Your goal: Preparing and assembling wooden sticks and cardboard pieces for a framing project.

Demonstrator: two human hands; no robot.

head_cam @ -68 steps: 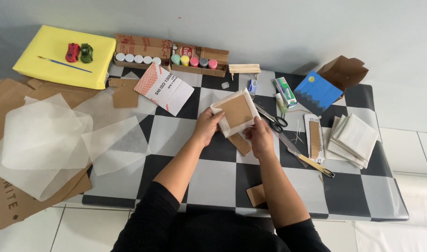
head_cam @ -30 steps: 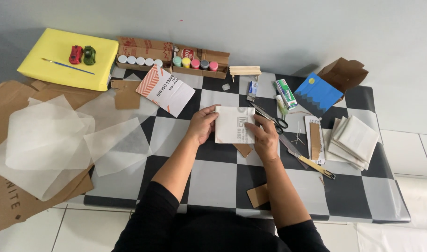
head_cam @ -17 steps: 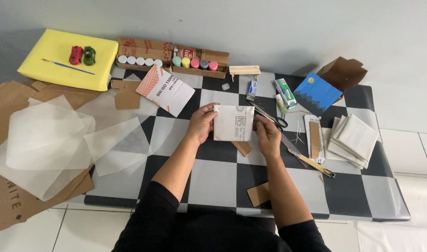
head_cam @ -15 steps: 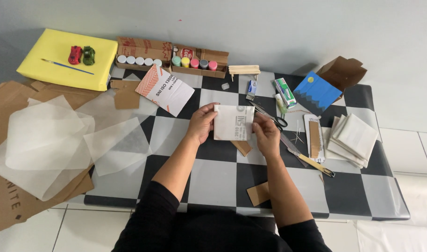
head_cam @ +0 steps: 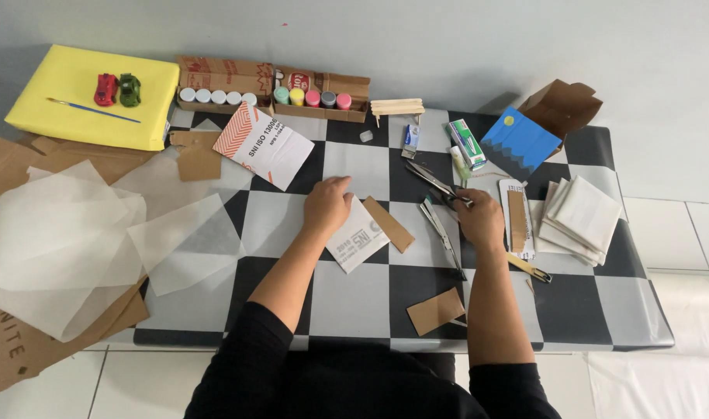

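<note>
Scissors (head_cam: 441,185): on the checkered table (head_cam: 354,299), long axis slanting from upper left to lower right, handles touching the right hand's fingertips.
Right hand (head_cam: 480,219): nearer the scissors; fingers curled onto the handles, grip unclear.
Left hand (head_cam: 326,205): fingers together, flat on the white printed card (head_cam: 360,242), which lies left of the scissors.
Change: the card, earlier held up by both hands, now lies down; the right hand has moved right.

Checkered table (head_cam: 354,299) bearing scissors (head_cam: 440,185), card pieces (head_cam: 436,310).
</note>
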